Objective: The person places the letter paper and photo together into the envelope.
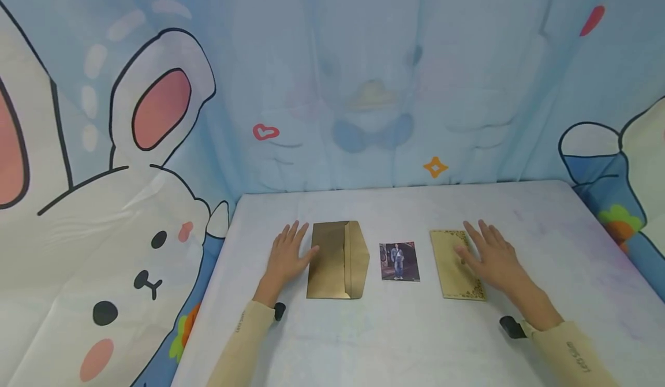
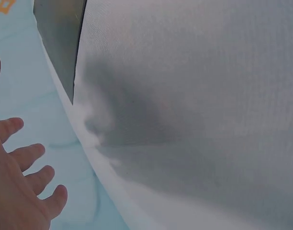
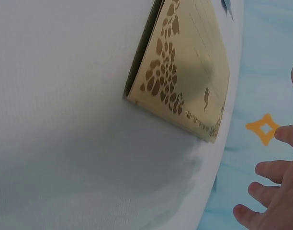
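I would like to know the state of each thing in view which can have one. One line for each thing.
Gold envelope: lying flat, flap open on its right side.
Photo: lying flat, picture side up.
Gold card: lying flat, decorated side up.
Left hand: fingers spread, beside the envelope, holding nothing.
Right hand: fingers spread, partly above the card, holding nothing.
Blue backdrop: hanging, slightly creased.
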Available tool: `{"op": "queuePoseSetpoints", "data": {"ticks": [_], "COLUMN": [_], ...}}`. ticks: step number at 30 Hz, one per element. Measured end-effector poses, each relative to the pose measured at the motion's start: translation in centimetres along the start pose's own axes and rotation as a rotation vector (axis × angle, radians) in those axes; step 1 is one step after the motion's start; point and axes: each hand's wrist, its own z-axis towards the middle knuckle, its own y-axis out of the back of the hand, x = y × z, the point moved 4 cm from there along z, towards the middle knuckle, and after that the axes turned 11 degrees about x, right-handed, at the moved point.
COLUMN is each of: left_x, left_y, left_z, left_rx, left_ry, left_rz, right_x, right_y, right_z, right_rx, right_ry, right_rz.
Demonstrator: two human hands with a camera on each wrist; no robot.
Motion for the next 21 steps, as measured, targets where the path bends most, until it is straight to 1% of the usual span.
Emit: {"op": "queuePoseSetpoints", "data": {"ticks": [6, 12, 15, 21], "left_x": [-0.4, -0.8, -1.0, -1.7], "left_y": [-0.4, -0.9, -1.3, -1.6], "left_z": [0.2, 0.4, 0.6, 0.5], "left_rx": [0.009, 0.017, 0.016, 0.028], "left_ry": [-0.013, -0.021, -0.029, -0.034], "left_rz": [0.005, 0.001, 0.002, -0.014], "right_x": [1.0, 1.9, 2.4, 4.6], "right_y": [-0.3, -0.9, -1.3, -1.6], "right_z": [0.3, 1.0, 1.2, 1.3], "right_rx": [0.014, -0.010, -0.004, 0.011], "right_ry": [0.027, 0.038, 0.048, 0.063], "right_rz": [0.009, -0.012, -0.007, 0.007]}}
